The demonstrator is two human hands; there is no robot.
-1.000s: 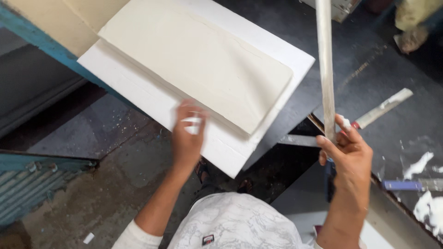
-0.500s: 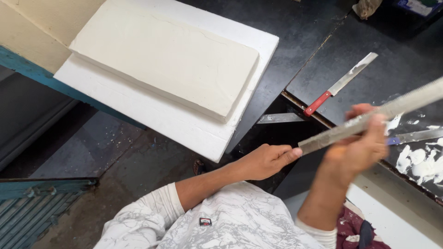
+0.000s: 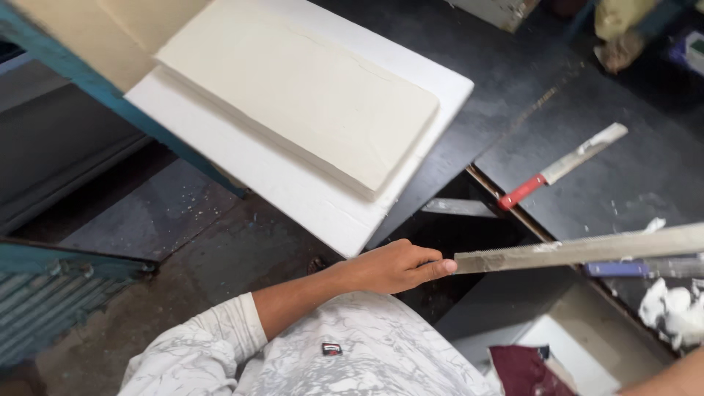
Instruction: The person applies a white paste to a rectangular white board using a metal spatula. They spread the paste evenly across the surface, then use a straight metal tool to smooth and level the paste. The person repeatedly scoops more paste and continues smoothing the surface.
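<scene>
Your left hand (image 3: pixel 392 265) – fingers pinching the tip of the long metal blade (image 3: pixel 579 249) at centre-right; your right hand's fingers fall outside the frame.

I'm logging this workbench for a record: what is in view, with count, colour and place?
Slab: one, cream, flat on the white board.
Board: one, white, under the slab, overhanging the table edge.
Table: one, black, upper right.
Red-handled blade: one, steel, lying on the table.
Blue-handled tool: one, on the table, partly behind the strip.
Strip: one, long grey metal, held level over the table edge.
White scraps: a heap, right edge.
Maroon cloth: one, bottom.
Left hand: fingertips on the strip's near end.
Right hand: not visible; only a forearm at the bottom right corner.
</scene>
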